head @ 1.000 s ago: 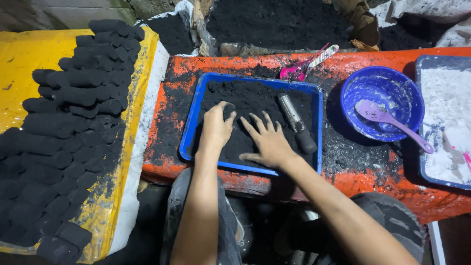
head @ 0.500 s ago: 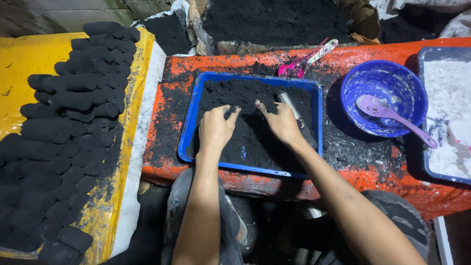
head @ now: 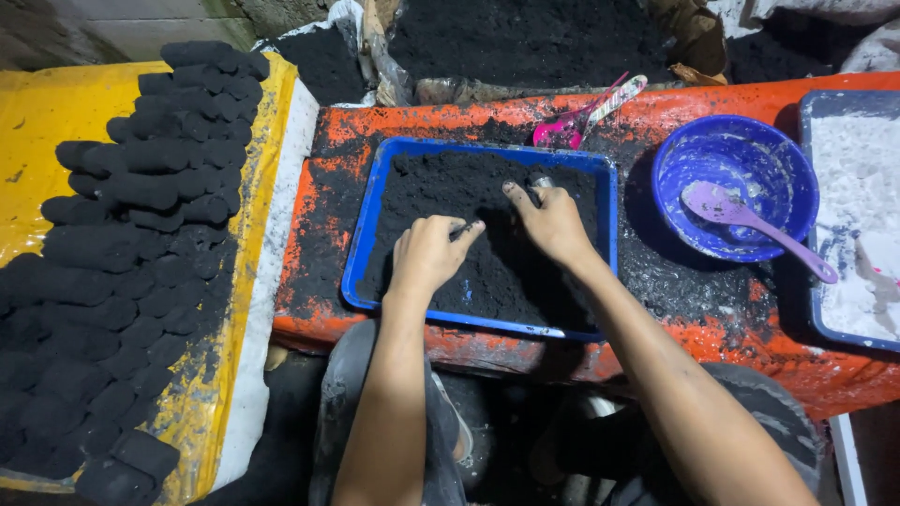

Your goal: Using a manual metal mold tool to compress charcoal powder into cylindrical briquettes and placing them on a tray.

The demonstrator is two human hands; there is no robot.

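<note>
Orange and soot-stained, the low table (head: 712,323) in the head view carries a blue tray (head: 361,253) heaped with black powder (head: 450,187). The left hand (head: 427,253) curls loosely into that powder, fingers bent around a small pinch of it. The right hand (head: 553,220) presses beside it, fingers closing over a grey metal tube (head: 541,183) half buried near the tray's far edge; how firm that hold is cannot be told. The powder looks damp, soft and crumbly, likely to smear and shed, best gathered by cupping. The tube seems stiff and gritty, best gripped around its middle. Left lie rows of black briquettes (head: 141,234) on a yellow sheet (head: 37,122); right stand a blue bowl (head: 750,150) with a purple spoon (head: 750,220) and a tray of white powder (head: 862,206).
</note>
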